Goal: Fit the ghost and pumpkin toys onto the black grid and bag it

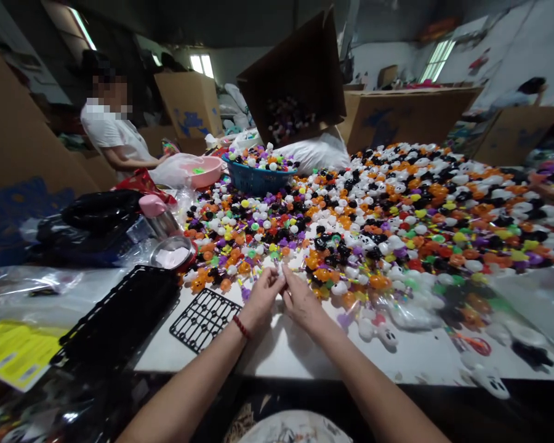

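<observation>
My left hand [263, 295], with a dark red bead bracelet [240, 327] at its wrist, is closed with thumb and fingers pinched. Close against it, my right hand [300, 299] is pinched too, the fingertips of both nearly meeting above the white table [277, 357]. Whatever small piece they hold is hidden by the fingers. Just beyond the fingertips spreads a heap of small plastic Halloween trinkets [323, 258] in orange, white, black, purple and green. A black plastic grid frame [205, 320] lies flat beside my left forearm.
At left sit a stack of black grids [120, 320], a metal bowl [170, 253] and a pink-lidded bottle [159, 215]. A blue basket [258, 177] of trinkets, a pink basin [205, 175] and a tilted cardboard box [295, 74] stand behind. Another person [115, 129] is at left.
</observation>
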`<act>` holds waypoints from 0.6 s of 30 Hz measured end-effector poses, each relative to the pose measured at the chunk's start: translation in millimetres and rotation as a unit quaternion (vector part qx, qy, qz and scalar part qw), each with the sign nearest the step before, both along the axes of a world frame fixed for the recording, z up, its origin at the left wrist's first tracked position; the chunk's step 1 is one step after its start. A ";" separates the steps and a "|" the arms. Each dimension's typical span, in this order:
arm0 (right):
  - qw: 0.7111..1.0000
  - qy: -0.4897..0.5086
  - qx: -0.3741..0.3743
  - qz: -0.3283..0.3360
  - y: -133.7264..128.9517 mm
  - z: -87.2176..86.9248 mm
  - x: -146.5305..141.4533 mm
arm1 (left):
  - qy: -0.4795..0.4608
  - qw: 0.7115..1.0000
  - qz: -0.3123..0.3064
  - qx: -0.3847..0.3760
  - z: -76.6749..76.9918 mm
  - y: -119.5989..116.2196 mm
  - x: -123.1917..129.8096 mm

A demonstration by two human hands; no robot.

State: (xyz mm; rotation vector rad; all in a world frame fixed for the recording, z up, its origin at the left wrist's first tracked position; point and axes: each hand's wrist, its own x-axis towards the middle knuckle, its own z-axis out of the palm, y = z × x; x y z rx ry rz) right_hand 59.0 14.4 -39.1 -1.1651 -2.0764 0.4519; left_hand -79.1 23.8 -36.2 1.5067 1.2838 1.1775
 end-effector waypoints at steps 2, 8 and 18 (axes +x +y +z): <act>1.000 0.004 -0.021 -0.010 -5.4 -5.7 -0.5 | -0.017 1.000 -0.002 -0.023 -0.9 -11.1 5.4; 0.997 -0.006 0.020 -0.076 -40.7 -0.3 40.9 | 0.130 0.990 -0.013 0.050 -14.1 -51.6 18.6; 0.985 0.077 -0.017 -0.155 -116.9 -17.8 102.6 | 0.368 0.919 -0.009 0.145 7.2 37.1 51.5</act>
